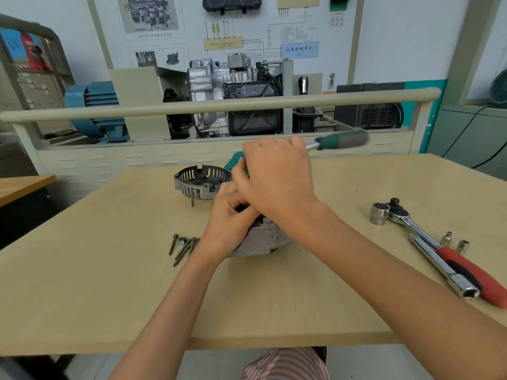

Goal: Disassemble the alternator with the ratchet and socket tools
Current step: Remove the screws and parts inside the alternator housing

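Two hands | left (230, 215) grip grasping alternator (260, 237) | right (277, 176) grip grasping ratchet (340, 139) above

Single head-worn wide-angle view, looking forward and down, close over the pale wooden tabletop (82, 283); wall-mounted diagram board (219, 31) behind.

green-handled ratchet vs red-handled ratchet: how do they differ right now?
The green-handled ratchet is raised above the alternator, its head hidden under the right hand; the red-handled ratchet lies flat on the table, untouched. The green one is motion-blurred; the red one is sharp. The red one's head shows, beside a large socket. Both have chrome shanks and dark grip inserts.
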Motion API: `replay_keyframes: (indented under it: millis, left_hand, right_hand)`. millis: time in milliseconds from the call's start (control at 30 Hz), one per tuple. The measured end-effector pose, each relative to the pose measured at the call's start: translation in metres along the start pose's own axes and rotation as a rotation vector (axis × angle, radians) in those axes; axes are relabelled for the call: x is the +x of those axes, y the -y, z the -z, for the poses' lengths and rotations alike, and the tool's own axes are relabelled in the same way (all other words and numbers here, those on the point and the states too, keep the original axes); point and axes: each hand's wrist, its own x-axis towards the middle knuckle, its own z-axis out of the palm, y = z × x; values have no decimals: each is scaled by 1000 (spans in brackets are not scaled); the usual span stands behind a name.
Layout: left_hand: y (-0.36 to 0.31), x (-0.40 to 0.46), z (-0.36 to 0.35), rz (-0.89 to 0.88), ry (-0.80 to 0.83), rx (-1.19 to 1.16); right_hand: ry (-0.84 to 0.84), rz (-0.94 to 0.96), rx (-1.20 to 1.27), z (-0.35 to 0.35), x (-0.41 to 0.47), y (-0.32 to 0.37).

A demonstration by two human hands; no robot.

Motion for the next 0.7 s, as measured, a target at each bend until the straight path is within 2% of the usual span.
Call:
replay_keyframes:
  millis: [67,200,367,433,533,633,700]
  left_hand:
    - [-1,0,-1,60,-5,-33]
    - [-10,-2,1,67,43,-1]
    - [-9,-2,3,35,90,35]
    - [-8,-2,3,-2,71,59]
    - [-4,-1,2,-39,30,43]
    - [-2,0,-2,-35,-8,43]
    - [-2,0,-5,-30,-23,52]
  right_hand:
    - [-37,-68,-30,0,-3,5]
    - [-14,-60,376,3,1,-1]
    - [136,-32,837,8,8,-12]
    - [150,-31,902,10,6,-17]
    - [80,22,688,6,0,-14]
    - [4,-53,140,-1,-6,-5]
    - [1,-119,-55,-3,-9,0]
